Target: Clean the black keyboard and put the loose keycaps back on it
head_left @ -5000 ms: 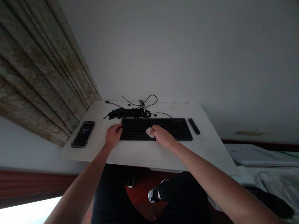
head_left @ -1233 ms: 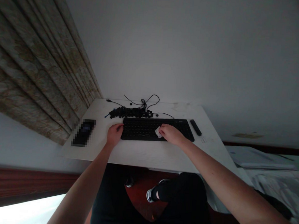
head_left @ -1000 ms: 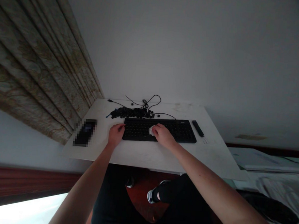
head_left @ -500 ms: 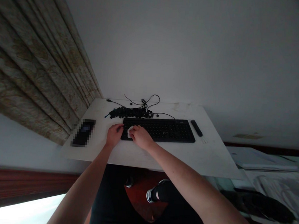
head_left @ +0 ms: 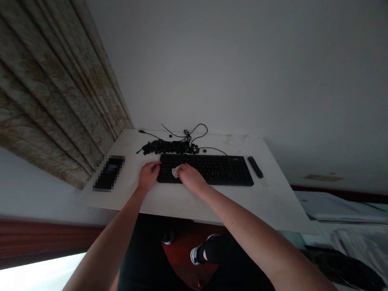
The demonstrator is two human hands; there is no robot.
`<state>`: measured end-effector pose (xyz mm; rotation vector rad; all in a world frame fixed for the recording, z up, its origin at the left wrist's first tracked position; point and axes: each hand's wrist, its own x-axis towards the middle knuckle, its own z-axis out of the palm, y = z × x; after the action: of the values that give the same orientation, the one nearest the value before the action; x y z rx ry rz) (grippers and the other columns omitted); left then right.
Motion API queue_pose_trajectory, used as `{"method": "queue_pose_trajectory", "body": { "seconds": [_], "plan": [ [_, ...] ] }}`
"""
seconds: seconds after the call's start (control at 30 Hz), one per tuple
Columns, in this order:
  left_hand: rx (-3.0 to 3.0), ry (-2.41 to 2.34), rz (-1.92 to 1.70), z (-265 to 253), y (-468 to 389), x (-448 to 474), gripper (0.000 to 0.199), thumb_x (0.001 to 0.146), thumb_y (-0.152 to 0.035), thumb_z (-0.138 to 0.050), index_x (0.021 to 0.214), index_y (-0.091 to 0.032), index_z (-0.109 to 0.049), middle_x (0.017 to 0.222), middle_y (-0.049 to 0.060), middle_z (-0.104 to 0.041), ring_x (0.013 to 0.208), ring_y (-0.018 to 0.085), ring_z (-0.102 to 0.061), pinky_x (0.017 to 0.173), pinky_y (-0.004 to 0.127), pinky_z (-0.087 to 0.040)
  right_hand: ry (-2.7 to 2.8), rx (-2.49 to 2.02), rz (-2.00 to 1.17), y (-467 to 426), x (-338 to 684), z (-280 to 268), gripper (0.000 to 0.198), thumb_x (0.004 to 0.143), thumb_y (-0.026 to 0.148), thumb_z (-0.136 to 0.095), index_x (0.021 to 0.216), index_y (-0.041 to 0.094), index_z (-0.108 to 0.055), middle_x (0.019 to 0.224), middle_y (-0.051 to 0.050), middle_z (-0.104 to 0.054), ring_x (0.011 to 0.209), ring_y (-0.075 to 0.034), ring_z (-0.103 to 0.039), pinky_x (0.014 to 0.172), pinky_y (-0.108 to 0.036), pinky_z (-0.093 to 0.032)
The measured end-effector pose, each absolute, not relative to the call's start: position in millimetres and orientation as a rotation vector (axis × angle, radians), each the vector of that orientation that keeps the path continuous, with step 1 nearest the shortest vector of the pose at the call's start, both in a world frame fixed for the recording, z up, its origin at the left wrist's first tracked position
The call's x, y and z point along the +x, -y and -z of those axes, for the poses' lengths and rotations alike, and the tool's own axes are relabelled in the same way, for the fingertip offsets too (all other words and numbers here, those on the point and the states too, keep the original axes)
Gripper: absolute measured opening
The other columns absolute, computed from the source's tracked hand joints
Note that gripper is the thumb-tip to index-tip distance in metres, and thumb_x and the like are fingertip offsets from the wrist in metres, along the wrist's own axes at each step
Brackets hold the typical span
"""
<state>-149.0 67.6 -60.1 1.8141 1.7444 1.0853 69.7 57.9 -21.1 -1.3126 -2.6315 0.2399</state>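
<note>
A black keyboard lies flat on the white table, its keycaps off at least in part. My right hand is closed on a crumpled white tissue, pressed against the left part of the keyboard. At the keyboard's left end, my left hand grips the edge, fingertips on the frame. Behind the keyboard is a heap of loose black keycaps. A few single keycaps lie apart from it.
A black cable loops behind the keycaps. To the right of the keyboard lies a dark elongated object. A pixelated phone-like object rests at the left. Curtains hang at the left, and a wall stands behind the table.
My right hand has slid a little to the right over the keyboard, carrying the tissue with it. My left hand stays at the keyboard's left end.
</note>
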Motion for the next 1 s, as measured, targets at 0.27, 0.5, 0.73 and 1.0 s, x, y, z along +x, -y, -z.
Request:
{"method": "queue_pose_trajectory", "body": {
  "seconds": [0.27, 0.5, 0.73, 1.0],
  "plan": [
    [1.814, -1.756, -1.088, 62.4, -68.2, -149.6, 0.028, 0.089, -0.025, -0.053, 0.106, -0.023, -0.075, 0.108, 0.005, -0.074, 0.104, 0.021, -0.067, 0.103, 0.04, -0.05, 2.582, -1.31, -0.308, -57.8, 96.7, 26.4, 0.028, 0.091, 0.007, -0.048, 0.087, 0.015, -0.074, 0.096, -0.01, -0.069, 0.094, -0.022, -0.06, 0.086, -0.034, -0.045],
    [1.795, -1.75, -1.098, 62.4, -67.9, -149.7, 0.027, 0.089, -0.025, -0.053, 0.105, -0.023, -0.075, 0.107, 0.005, -0.074, 0.102, 0.021, -0.068, 0.101, 0.04, -0.051, 2.583, -1.346, -0.294, -55.0, 120.0, 21.2, 0.026, 0.089, 0.006, -0.05, 0.084, 0.015, -0.073, 0.095, -0.009, -0.07, 0.093, -0.021, -0.061, 0.086, -0.033, -0.045],
    [1.801, -1.751, -1.076, 61.6, -68.6, -150.0, 0.027, 0.089, -0.025, -0.053, 0.106, -0.022, -0.075, 0.111, 0.006, -0.074, 0.106, 0.022, -0.067, 0.104, 0.041, -0.049, 2.588, -1.335, -0.268, -56.5, 154.0, 23.2, 0.025, 0.09, 0.009, -0.05, 0.081, 0.017, -0.072, 0.094, -0.009, -0.07, 0.094, -0.022, -0.06, 0.086, -0.034, -0.044],
    [1.804, -1.757, -1.069, 61.2, -67.9, -148.9, 0.028, 0.089, -0.026, -0.053, 0.107, -0.022, -0.075, 0.11, 0.005, -0.074, 0.106, 0.022, -0.067, 0.104, 0.04, -0.049, 2.612, -1.385, -0.173, -52.0, 195.0, 24.8, 0.026, 0.09, 0.008, -0.049, 0.08, 0.017, -0.071, 0.091, -0.007, -0.067, 0.091, -0.021, -0.06, 0.085, -0.034, -0.045]
  ]
}}
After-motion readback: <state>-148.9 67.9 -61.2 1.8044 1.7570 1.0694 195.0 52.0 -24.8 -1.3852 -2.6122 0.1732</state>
